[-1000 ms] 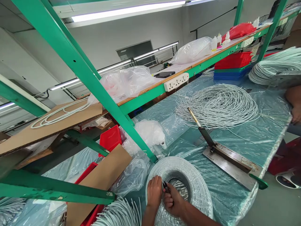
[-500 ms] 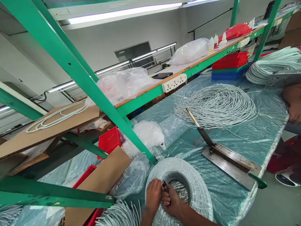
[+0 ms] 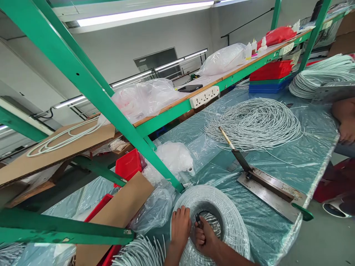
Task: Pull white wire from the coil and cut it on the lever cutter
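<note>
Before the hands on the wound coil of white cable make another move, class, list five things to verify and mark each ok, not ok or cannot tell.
1. Left hand rests on the coil of white cable: ok.
2. Right hand grips the small black tool at the coil's inner edge: ok.
3. Tool's tip closed on a strand: cannot tell, too small.
4. Lever cutter lies apart from both hands: ok.
5. Another person's hand stays at the table's far edge, away from the coil: ok.
</note>
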`<state>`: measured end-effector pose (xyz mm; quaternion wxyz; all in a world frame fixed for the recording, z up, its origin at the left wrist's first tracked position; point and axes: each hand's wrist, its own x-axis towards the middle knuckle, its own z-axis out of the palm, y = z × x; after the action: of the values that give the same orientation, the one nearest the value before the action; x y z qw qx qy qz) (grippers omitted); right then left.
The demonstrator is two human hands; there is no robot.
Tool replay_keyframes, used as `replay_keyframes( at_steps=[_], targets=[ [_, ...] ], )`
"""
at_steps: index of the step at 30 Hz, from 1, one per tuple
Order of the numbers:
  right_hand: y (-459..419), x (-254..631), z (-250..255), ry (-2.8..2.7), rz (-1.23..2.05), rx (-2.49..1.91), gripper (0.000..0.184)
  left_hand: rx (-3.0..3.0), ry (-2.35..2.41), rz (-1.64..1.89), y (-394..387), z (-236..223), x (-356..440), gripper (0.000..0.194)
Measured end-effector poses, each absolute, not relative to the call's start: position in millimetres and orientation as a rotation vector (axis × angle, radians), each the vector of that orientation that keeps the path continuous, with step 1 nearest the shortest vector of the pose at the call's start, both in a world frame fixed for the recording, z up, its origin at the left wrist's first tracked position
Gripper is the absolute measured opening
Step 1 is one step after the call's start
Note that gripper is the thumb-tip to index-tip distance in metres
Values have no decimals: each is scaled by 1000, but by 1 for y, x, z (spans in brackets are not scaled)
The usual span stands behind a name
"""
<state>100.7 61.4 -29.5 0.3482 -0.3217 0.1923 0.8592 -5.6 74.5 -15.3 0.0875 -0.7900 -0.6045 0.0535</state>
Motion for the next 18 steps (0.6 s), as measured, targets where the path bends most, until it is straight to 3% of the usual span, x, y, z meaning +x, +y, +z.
replay_keyframes(
  at_steps=[4, 13, 18],
  targets=[
    [61, 103, -19, 638, 2201, -840, 57, -2297, -1807, 287, 82, -19, 5, 23],
    [61, 108, -20, 579, 2235, -952, 55, -2297, -1799, 133, 76, -27, 3, 29],
    [62, 129, -15, 150, 2270, -1119, 53, -2155, -2413, -530, 38, -54, 23, 29]
  ],
)
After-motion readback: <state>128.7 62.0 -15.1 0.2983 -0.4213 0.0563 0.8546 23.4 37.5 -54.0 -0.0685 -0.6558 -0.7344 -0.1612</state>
